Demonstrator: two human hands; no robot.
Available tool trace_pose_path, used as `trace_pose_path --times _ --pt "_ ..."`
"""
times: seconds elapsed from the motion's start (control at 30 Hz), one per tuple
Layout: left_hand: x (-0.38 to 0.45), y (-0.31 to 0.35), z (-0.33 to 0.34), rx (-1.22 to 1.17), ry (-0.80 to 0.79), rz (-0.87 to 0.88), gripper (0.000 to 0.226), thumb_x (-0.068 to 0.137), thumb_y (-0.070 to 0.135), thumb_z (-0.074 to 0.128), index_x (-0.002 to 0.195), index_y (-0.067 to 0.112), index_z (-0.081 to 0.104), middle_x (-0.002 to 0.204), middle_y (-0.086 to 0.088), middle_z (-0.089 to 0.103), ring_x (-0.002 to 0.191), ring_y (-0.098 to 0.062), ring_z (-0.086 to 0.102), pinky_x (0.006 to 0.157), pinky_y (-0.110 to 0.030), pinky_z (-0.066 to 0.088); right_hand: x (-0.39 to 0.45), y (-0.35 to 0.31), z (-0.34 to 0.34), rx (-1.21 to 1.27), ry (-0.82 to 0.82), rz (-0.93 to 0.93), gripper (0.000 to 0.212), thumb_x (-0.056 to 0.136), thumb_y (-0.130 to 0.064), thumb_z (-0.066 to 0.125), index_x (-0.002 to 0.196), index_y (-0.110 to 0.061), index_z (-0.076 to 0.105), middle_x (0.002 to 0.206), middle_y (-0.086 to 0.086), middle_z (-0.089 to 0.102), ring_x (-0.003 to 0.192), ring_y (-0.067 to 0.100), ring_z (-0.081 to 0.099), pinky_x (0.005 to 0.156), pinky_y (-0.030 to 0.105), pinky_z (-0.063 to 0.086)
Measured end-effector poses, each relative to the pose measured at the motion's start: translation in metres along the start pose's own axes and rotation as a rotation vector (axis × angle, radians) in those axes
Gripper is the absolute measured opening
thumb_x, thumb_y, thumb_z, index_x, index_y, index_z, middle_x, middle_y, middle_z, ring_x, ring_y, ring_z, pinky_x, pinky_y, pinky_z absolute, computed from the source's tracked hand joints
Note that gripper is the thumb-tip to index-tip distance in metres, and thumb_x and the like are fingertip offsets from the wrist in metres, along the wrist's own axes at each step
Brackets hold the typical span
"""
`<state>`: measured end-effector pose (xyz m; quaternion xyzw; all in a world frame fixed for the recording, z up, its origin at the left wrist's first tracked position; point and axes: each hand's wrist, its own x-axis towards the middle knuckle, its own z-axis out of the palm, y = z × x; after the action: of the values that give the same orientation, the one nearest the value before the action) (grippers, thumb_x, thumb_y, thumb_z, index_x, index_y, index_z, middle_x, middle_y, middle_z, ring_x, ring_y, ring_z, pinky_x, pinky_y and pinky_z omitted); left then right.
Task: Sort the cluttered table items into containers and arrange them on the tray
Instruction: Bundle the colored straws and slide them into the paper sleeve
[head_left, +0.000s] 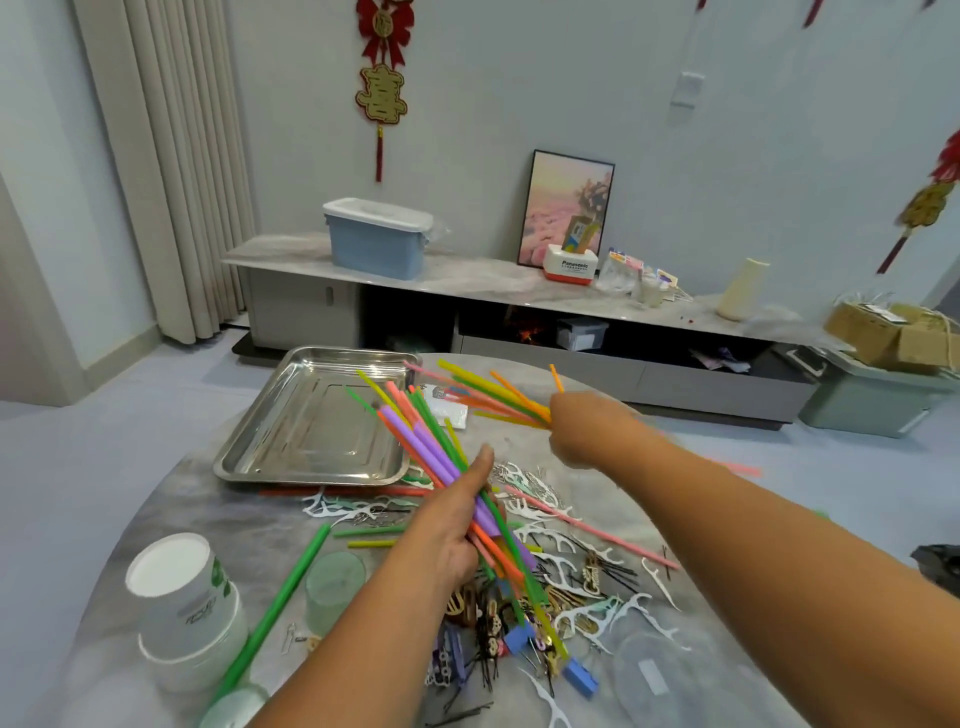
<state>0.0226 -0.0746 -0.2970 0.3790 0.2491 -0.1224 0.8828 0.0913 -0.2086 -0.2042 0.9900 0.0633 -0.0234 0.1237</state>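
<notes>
My left hand (457, 525) grips a thick bundle of coloured straws (415, 431) above the middle of the round table, their free ends fanning up and left over the steel tray (306, 467). My right hand (582, 426) reaches to the far side of the table and grips several yellow, orange and green straws (498, 392); the hand is blurred. Loose straws, white floss picks (558, 558), hair clips (488, 623) and bobby pins litter the table below my hands.
At the near left stands an upturned stack of paper cups (182, 597), with a pale green cup (332, 587) and a long green straw (275, 608) beside it. A clear plastic lid (660, 675) lies at the near right. A low cabinet stands beyond the table.
</notes>
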Motion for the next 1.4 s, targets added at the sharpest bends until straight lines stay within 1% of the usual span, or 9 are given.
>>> trace_pose_path --times 0.1,0.33,0.5,0.6,0.8,0.93,1.07,1.3,1.4 --pt "-0.013 0.003 0.009 0.031 -0.049 0.134 0.049 0.058 0.040 0.089 0.087 0.009 0.065 0.052 0.001 0.060 0.064 -0.025 0.056 0.080 -0.047 0.057 -0.017 -0.014 0.015 0.344 -0.001 0.017 0.013 0.093 -0.016 0.057 0.106 -0.014 0.058 0.094 0.007 0.062 0.086 0.032 0.062 0.070 0.034 0.047" --pt "-0.025 -0.003 0.015 0.159 -0.072 0.330 0.087 0.034 0.049 0.096 0.100 -0.002 0.071 0.089 -0.019 0.072 0.081 -0.033 0.070 0.083 -0.060 0.059 -0.060 -0.042 0.049 0.740 0.193 -0.080 0.008 0.100 -0.025 0.044 0.093 -0.027 0.040 0.079 -0.002 0.053 0.073 0.026 0.056 0.061 0.038 0.043" --pt "-0.023 0.003 0.011 0.133 -0.035 0.361 0.055 0.040 0.046 0.093 0.082 0.013 0.079 0.082 -0.010 0.076 0.072 -0.024 0.074 0.063 -0.036 0.059 -0.079 -0.052 0.049 0.998 0.244 -0.172 0.017 0.107 -0.033 0.032 0.097 -0.044 0.040 0.091 -0.012 0.059 0.075 0.006 0.061 0.061 0.029 0.050" --pt "-0.021 0.003 0.013 0.152 -0.025 0.401 0.040 0.054 0.039 0.089 0.085 0.016 0.081 0.087 -0.012 0.078 0.081 -0.029 0.076 0.068 -0.037 0.060 -0.088 -0.053 0.049 1.168 0.246 -0.197 0.048 0.110 -0.030 0.033 0.121 -0.076 0.034 0.097 -0.031 0.061 0.082 -0.012 0.064 0.061 0.010 0.044" --pt "-0.027 0.004 0.012 0.182 -0.186 0.427 0.028 0.075 0.018 0.086 0.101 0.013 0.079 0.102 -0.015 0.077 0.096 -0.031 0.075 0.085 -0.043 0.059 -0.089 -0.043 0.057 1.044 0.267 -0.234 0.112 0.095 0.001 0.052 0.141 -0.071 -0.020 0.098 -0.019 0.062 0.069 -0.002 0.063 0.057 0.016 0.045" --pt "-0.029 0.006 0.013 0.234 -0.216 0.488 0.016 0.078 0.009 0.082 0.092 0.017 0.081 0.098 -0.017 0.077 0.091 -0.032 0.075 0.080 -0.041 0.060 -0.087 -0.036 0.061 1.038 0.284 -0.229 0.113 0.093 0.002 0.053 0.144 -0.068 -0.021 0.090 -0.013 0.063 0.063 -0.002 0.062 0.049 0.014 0.042" --pt "-0.029 0.004 0.016 0.275 -0.162 0.568 0.020 0.076 0.006 0.079 0.085 0.023 0.080 0.090 -0.013 0.078 0.082 -0.027 0.076 0.069 -0.035 0.060 -0.085 -0.035 0.067 1.041 0.271 -0.271 0.111 0.095 -0.004 0.054 0.144 -0.066 -0.023 0.105 0.003 0.070 0.078 0.017 0.069 0.067 0.042 0.060" --pt "-0.031 0.003 0.014 0.276 -0.189 0.583 0.028 0.079 0.000 0.077 0.104 0.009 0.071 0.091 -0.019 0.076 0.084 -0.032 0.075 0.070 -0.039 0.061 -0.084 -0.030 0.074 0.986 0.255 -0.342 0.111 0.095 -0.003 0.053 0.143 -0.065 -0.026 0.128 -0.001 0.064 0.081 0.002 0.063 0.065 0.019 0.048" --pt "-0.030 0.004 0.014 0.256 -0.190 0.585 0.020 0.084 -0.004 0.071 0.099 0.009 0.070 0.083 -0.015 0.074 0.078 -0.029 0.074 0.067 -0.037 0.060 -0.087 -0.029 0.068 0.954 0.234 -0.373 0.114 0.094 -0.004 0.056 0.143 -0.063 -0.028 0.120 0.009 0.068 0.083 0.014 0.067 0.069 0.034 0.057"
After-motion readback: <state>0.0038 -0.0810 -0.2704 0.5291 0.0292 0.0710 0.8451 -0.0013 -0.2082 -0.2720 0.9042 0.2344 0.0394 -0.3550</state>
